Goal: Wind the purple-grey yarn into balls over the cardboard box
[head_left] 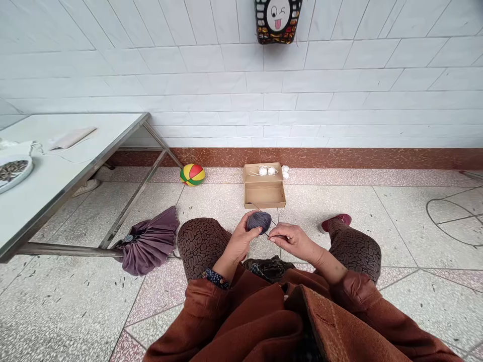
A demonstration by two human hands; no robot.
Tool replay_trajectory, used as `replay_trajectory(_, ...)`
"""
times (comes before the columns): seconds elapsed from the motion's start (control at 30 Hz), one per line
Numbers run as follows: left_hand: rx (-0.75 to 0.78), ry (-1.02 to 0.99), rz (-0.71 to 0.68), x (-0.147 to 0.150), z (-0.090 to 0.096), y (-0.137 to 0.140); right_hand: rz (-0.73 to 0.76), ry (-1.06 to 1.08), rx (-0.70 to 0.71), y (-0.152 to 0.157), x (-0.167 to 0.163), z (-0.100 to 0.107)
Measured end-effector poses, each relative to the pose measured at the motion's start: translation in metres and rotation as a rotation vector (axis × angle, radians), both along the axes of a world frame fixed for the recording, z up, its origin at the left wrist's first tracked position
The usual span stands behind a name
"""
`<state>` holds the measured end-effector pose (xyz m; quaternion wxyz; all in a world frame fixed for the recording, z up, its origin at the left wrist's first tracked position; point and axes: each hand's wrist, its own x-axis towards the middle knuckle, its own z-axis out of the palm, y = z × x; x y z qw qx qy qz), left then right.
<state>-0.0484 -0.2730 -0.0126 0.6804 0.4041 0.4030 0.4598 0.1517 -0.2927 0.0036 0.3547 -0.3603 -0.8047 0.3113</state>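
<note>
A dark grey-purple ball of yarn (258,221) rests in my left hand (241,238), whose fingers and thumb wrap round it above my lap. Just to its right, my right hand (292,238) pinches a dark strand of yarn between thumb and fingers. The strand runs up over the ball towards an open cardboard box (264,193) on the floor in front of me. White yarn balls (267,171) lie in the box's lid, and more white balls (286,171) are on the floor beside it.
A white-topped table (113,125) with a metal frame stands at the left, bearing a tray (13,173) and a folded cloth (73,138). On the floor are a colourful ball (192,175), a purple fabric bundle (153,244) and a wire stand (458,213). A basket (278,22) hangs on the wall.
</note>
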Motion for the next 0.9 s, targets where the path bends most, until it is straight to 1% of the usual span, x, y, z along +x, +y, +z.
replay_trajectory(0.1, 0.080, 0.179, -0.079, -0.001, 0.005, -0.003, 0.007, -0.034, 0.115, 0.015, 0.001, 0.016)
replay_trajectory(0.17, 0.114, 0.190, -0.162, -0.002, 0.008, -0.006, -0.016, -0.061, 0.143, 0.028, 0.002, 0.019)
replay_trajectory(0.2, 0.131, 0.158, -0.198, -0.002, 0.009, -0.007, -0.033, -0.052, 0.129, 0.034, 0.002, 0.016)
replay_trajectory(0.27, 0.131, 0.032, -0.255, -0.002, 0.010, -0.010, -0.075, -0.002, 0.059, 0.041, 0.003, 0.006)
replay_trajectory(0.37, 0.012, -0.204, -0.282, 0.000, 0.009, -0.012, -0.118, 0.038, -0.058, 0.039, 0.001, -0.019)
replay_trajectory(0.4, -0.031, -0.253, -0.265, 0.000, 0.008, -0.012, -0.123, 0.034, -0.088, 0.035, 0.000, -0.028)
replay_trajectory(0.47, -0.081, -0.292, -0.201, 0.001, 0.005, -0.011, -0.134, 0.006, -0.111, 0.025, -0.002, -0.043)
replay_trajectory(0.57, -0.103, -0.260, -0.095, 0.003, 0.001, -0.009, -0.109, -0.040, -0.101, 0.012, -0.005, -0.053)
replay_trajectory(0.63, -0.111, -0.219, -0.046, 0.005, -0.002, -0.008, -0.091, -0.089, -0.081, 0.007, -0.005, -0.051)
replay_trajectory(0.73, -0.103, -0.131, 0.020, 0.009, -0.003, -0.007, -0.071, -0.157, -0.046, 0.003, -0.006, -0.041)
replay_trajectory(0.83, -0.043, 0.059, 0.093, 0.010, -0.002, -0.006, 0.005, -0.156, 0.004, -0.002, -0.006, -0.030)
replay_trajectory(0.9, 0.039, 0.215, 0.121, 0.009, -0.002, -0.005, 0.053, -0.128, 0.034, -0.004, -0.006, -0.021)
